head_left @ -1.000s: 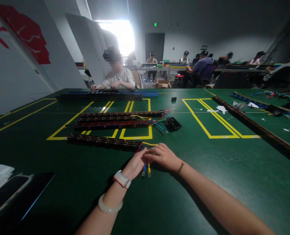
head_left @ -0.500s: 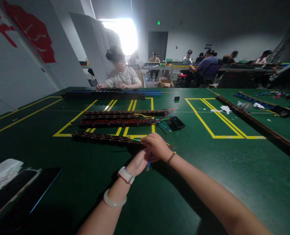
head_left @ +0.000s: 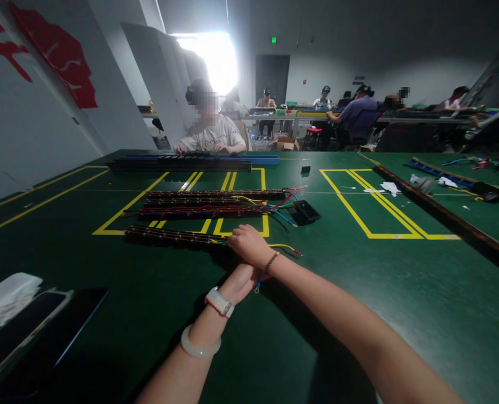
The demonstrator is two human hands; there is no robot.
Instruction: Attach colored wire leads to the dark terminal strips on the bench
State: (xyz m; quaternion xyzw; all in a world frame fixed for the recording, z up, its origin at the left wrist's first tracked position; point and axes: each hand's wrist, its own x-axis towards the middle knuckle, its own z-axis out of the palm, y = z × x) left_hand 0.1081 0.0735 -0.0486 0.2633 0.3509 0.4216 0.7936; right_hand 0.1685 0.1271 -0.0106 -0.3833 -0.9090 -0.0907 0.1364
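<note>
On the green table (head_left: 157,314) lies a long black strip (head_left: 169,235) with wires at its right end. My right hand (head_left: 249,245) is closed over that end, its fingers curled round the wires. Below it, partly covered by the right wrist, my left hand (head_left: 245,278) is closed on the wires; a blue wire with a ring terminal (head_left: 257,286) hangs beside it. A yellow wire (head_left: 283,246) sticks out to the right of my right hand. Behind lie several similar strips (head_left: 207,211) with coloured wires, next to a small black box (head_left: 307,211).
A tablet (head_left: 60,336) and white wrapping (head_left: 9,294) lie at the left. Dark and blue rails (head_left: 182,165) lie at the far edge, where a person (head_left: 216,132) sits. A long rail (head_left: 443,207) and white scraps (head_left: 390,188) are at the right.
My right hand has moved left along the strip, leaving more of the yellow wire showing. My left hand has stayed nearly in place and is now more covered by the right wrist.
</note>
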